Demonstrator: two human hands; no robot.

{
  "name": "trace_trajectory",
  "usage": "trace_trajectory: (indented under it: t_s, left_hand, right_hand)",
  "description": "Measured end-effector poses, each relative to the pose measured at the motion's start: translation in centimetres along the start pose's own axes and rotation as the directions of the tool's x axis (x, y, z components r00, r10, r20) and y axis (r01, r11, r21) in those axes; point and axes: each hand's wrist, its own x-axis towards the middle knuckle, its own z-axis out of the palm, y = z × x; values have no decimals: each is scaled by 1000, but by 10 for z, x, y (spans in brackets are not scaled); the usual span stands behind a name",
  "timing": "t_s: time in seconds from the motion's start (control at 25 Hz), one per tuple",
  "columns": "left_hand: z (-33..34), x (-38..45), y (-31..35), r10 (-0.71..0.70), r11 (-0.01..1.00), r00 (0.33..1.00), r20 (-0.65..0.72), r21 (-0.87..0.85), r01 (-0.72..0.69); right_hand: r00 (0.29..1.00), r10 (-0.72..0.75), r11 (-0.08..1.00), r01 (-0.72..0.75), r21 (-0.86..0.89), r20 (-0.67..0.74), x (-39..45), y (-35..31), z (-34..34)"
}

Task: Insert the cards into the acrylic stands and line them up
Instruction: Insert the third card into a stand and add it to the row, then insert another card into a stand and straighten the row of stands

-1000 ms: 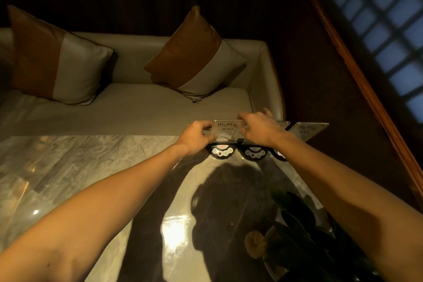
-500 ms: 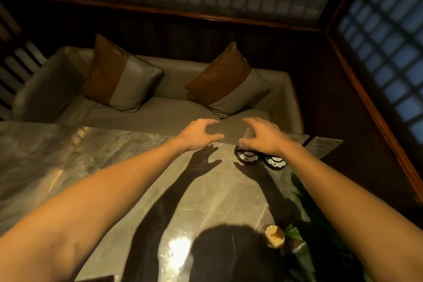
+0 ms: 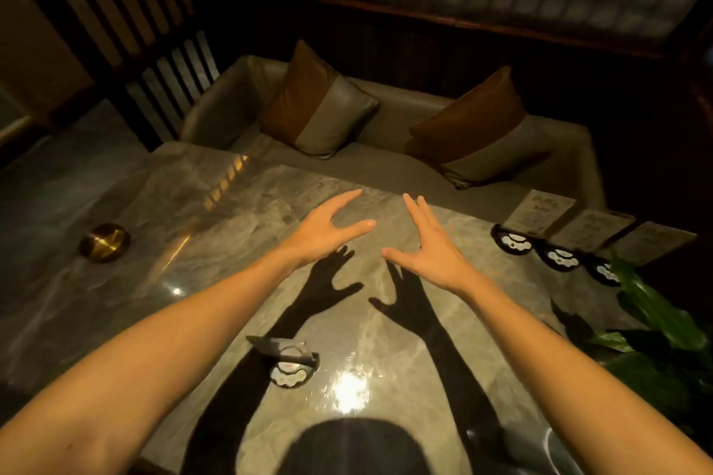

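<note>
Both arms are stretched out over the marble table (image 3: 239, 227), palms down. The left hand (image 3: 328, 231) and right hand (image 3: 428, 243) hover side by side, fingers spread, each grip empty. Three carded acrylic stands (image 3: 559, 239) sit lined up along the far right edge, well apart from the hands. Near the person there's one more stand (image 3: 289, 362), and it's too dim to say if there's a card in it.
</note>
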Motion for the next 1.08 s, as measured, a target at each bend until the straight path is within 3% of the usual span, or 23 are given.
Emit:
trace_trajectory:
  t_s: [0.28, 0.52, 0.6, 0.76, 1.08]
  left_hand:
    - [-37, -90, -92, -106, 984, 991, -82, -152, 92]
    - [-40, -143, -157, -209, 922, 977, -35, -341, 185]
    - [-36, -153, -176, -231, 899, 973, 20, -379, 221]
    - [-25, -159, -192, -265, 875, 961, 78, -399, 273]
    - [-24, -137, -197, -243, 907, 964, 105, -329, 264]
  right_hand:
    - [990, -13, 999, 7, 43, 141, -26, -35, 119]
    - [966, 17, 998, -32, 54, 256, -49, -37, 186]
    - [962, 48, 979, -98, 178, 269, -55, -44, 197]
    - [947, 151, 840, -273, 468, 282, -60, -56, 213]
    - [947, 202, 702, -317, 638, 249, -44, -46, 214]
